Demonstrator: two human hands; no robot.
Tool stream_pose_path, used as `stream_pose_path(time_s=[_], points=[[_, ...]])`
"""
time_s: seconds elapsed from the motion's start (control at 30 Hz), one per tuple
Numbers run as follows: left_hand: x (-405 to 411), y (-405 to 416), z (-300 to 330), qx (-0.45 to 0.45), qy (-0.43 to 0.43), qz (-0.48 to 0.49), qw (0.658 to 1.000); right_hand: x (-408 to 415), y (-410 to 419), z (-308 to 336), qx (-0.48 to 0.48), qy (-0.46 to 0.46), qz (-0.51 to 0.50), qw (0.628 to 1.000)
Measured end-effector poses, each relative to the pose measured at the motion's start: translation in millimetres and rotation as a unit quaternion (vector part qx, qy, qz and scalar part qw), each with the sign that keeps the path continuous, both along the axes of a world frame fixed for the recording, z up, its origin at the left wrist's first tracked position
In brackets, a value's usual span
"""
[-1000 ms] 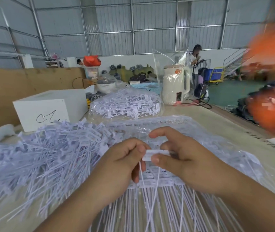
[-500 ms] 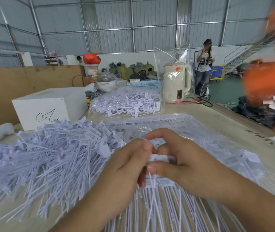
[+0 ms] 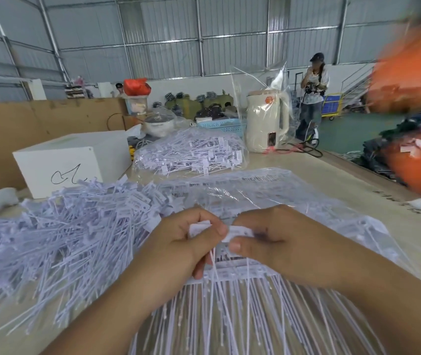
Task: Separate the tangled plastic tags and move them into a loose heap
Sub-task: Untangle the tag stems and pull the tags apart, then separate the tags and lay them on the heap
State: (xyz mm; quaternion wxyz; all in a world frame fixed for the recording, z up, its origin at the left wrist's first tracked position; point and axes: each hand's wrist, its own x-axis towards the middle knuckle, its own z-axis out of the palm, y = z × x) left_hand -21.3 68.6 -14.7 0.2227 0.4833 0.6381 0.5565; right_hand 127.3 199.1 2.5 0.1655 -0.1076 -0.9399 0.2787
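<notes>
A joined row of white plastic tags (image 3: 232, 275) lies in front of me, its long thin tails fanning toward me. My left hand (image 3: 178, 242) pinches one tag head (image 3: 199, 228) between thumb and fingers. My right hand (image 3: 276, 239) grips the neighbouring tag head (image 3: 237, 233) just beside it. The two hands almost touch above the row. A big loose heap of separated tags (image 3: 58, 242) spreads over the table to my left. More tags lie under a clear plastic bag (image 3: 268, 190) behind my hands.
A white box (image 3: 71, 160) stands at the back left, a second bagged tag pile (image 3: 191, 152) behind the middle, a cream kettle (image 3: 266, 121) further back. Blurred orange shapes (image 3: 414, 124) fill the right edge. A person (image 3: 312, 96) stands beyond the table.
My hands have drawn slightly apart, so the two tag heads now show between the fingertips. The person in the background has shifted right. The view has tilted a little.
</notes>
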Motion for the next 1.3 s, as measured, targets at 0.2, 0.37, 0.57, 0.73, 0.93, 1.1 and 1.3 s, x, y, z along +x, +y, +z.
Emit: stream_pose_path(time_s=[0.2,0.37,0.57,0.73,0.93,1.1,1.3], points=[[-1,-4,9,-0.013,-0.006,-0.008,1.0,-2,-1,-4,-0.069,0.051,0.022,0.996],[4,-1,10,0.037,-0.061,0.015,0.997,-6,-6,-7,-0.06,0.105,0.011,0.993],[23,4,9,0.154,-0.255,0.06,0.953,-18,-26,-13,-0.007,0.199,-0.033,0.979],[14,4,7,0.189,-0.358,0.075,0.911,-21,-25,-10,-0.074,0.309,-0.08,0.945],[6,8,2,0.128,-0.225,0.047,0.965,-6,-4,-9,-0.114,0.217,-0.001,0.969],[13,4,1,0.113,-0.144,-0.027,0.983,-11,-6,-15,-0.055,0.131,0.026,0.99],[10,1,0,0.071,-0.158,-0.096,0.98,-9,-6,-14,-0.029,0.12,0.045,0.991]])
